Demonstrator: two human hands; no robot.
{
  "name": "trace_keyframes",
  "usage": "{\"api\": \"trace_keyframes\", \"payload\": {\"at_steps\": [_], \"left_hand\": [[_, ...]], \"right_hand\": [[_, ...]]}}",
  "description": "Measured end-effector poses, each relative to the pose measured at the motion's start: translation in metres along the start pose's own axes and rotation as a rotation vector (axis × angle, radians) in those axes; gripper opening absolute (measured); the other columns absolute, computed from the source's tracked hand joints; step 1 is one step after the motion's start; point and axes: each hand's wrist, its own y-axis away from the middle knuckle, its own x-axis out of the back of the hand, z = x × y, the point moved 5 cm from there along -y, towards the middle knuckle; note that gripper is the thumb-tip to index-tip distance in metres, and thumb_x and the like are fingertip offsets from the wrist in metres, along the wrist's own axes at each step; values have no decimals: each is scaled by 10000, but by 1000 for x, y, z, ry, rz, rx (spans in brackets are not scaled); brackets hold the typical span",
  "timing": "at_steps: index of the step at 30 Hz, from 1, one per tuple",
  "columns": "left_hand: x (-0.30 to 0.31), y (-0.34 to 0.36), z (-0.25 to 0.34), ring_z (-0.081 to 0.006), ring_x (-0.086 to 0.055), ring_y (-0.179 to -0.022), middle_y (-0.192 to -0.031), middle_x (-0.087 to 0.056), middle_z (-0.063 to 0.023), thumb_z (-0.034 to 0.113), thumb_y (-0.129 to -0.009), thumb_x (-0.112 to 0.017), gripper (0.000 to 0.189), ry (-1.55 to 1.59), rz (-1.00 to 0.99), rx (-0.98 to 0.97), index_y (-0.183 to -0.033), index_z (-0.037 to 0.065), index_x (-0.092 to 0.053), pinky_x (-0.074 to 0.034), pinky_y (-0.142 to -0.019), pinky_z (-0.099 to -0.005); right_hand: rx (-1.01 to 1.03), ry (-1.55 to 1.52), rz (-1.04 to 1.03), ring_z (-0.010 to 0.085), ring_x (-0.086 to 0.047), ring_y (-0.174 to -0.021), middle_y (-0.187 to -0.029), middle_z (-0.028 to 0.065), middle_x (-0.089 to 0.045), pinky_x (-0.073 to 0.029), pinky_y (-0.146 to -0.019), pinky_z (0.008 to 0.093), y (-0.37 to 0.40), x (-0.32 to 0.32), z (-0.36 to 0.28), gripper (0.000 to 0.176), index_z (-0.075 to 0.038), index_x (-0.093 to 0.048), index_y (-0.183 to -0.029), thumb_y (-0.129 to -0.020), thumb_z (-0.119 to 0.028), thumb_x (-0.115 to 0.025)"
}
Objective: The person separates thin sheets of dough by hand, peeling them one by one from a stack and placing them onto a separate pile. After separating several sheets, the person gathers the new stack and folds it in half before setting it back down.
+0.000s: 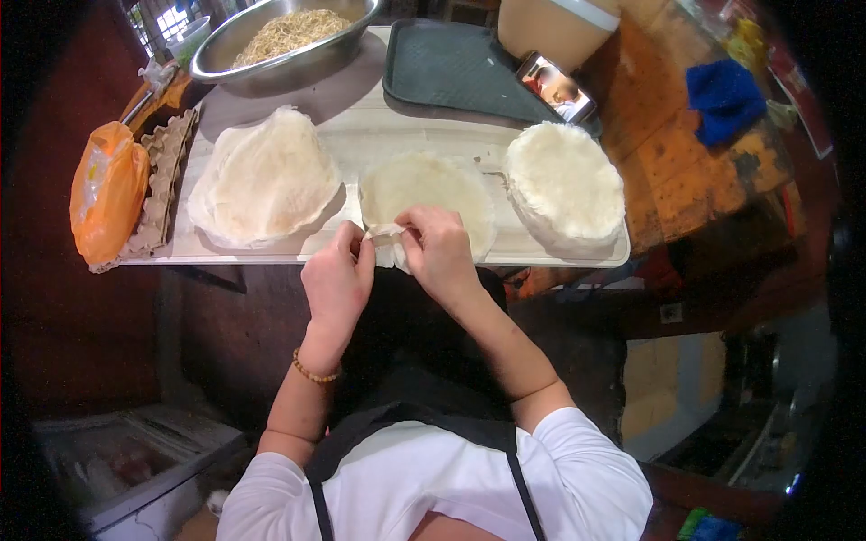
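Observation:
Both hands are together at the table's front edge, pinching a thin pale wrapper sheet [386, 233]. My left hand [341, 270] has its thumb and fingers closed on the sheet's left part. On the right part, my right hand [439, 248] grips with bent fingers. Just beyond them a round, thin wrapper [424, 185] lies flat on the table. A wide pile of pale wrappers [266, 180] is to the left. At the right stands a thicker round stack of wrappers [566, 185]. The sheet's lower part is partly hidden by my hands.
A steel bowl [284, 45] of shredded pale food sits at the back left. Behind the wrappers are a dark tray [442, 68], a phone [555, 87] and a beige container [555, 32]. An orange plastic bag [110, 194] rests on an egg carton [162, 176] at the left edge.

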Motion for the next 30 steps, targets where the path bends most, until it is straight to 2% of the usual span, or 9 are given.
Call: {"api": "trace_keyframes", "payload": {"at_steps": [5, 8, 11, 14, 16, 17, 19, 22, 30], "left_hand": [[1, 1, -2, -337, -637, -625, -653, -624, -126, 168, -857, -646, 131, -12, 2, 23, -829, 65, -569, -472, -548, -420], [0, 1, -2, -329, -630, -612, -651, -617, -125, 164, -855, -648, 131, 31, -21, 33, -831, 63, -568, -471, -550, -413], [1, 2, 4, -316, -617, -578, -640, -608, -116, 152, -848, -658, 133, 67, -46, -16, -827, 59, -566, -467, -533, -406], [3, 1, 6, -320, -633, -662, -712, -628, -129, 143, -844, -667, 157, 87, -65, 71, -949, 50, -597, -479, -614, -424], [7, -5, 8, -330, -649, -818, -827, -655, -149, 144, -845, -671, 356, -7, 103, -71, -1160, 16, -567, -490, -815, -448], [4, -6, 4, -330, -649, -818, -827, -655, -149, 144, -845, -671, 356, -9, 107, -67, -1160, 16, -567, -490, -815, -448], [-6, -8, -1, -338, -638, -945, -935, -667, -171, 114, -860, -641, 511, 106, 7, -52, -1320, -26, -471, -405, -1024, -467], [-6, -8, 6, -324, -652, -945, -924, -682, -162, 77, -874, -599, 507, 63, 44, -88, -1347, -37, -457, -350, -1103, -460], [-10, -8, 2, -286, -669, -988, -977, -718, -158, 71, -880, -582, 520, -27, 5, -89, -1370, -38, -447, -299, -1135, -476]], "right_hand": [[-89, -17, 46, 325, -614, -809, -834, 132, -652, -457, -789, 395, 1, 5, 3, 120, -36, -641, -894, -774, -27, -649], [-84, 0, -9, 304, -599, -876, -854, 95, -635, -427, -797, 423, 1, 3, 5, 132, -67, -619, -911, -782, -70, -649], [38, 22, -38, 282, -604, -879, -850, 76, -635, -417, -806, 410, -3, 1, -2, 120, -84, -645, -913, -795, -109, -657], [154, 90, -94, 260, -608, -891, -856, 59, -648, -406, -817, 399, -6, -7, -7, 114, -98, -670, -906, -807, -155, -666], [110, 78, -147, 253, -610, -893, -854, 58, -661, -403, -816, 399, -7, -10, -7, 112, -100, -680, -888, -809, -180, -673], [115, 75, -150, 253, -610, -893, -854, 58, -661, -403, -816, 399, -7, -11, -8, 112, -100, -680, -888, -809, -180, -673], [134, 14, -57, 269, -618, -811, -794, 70, -669, -412, -773, 383, -8, -8, -8, 88, -81, -683, -877, -805, -131, -684], [86, 63, -34, 261, -619, -791, -779, 71, -667, -414, -770, 383, -7, -7, -5, 69, -83, -679, -850, -810, -139, -679], [-45, 125, -3, 260, -622, -797, -759, 63, -664, -407, -783, 389, -10, 1, 4, 81, -92, -675, -844, -810, -165, -683]]}}
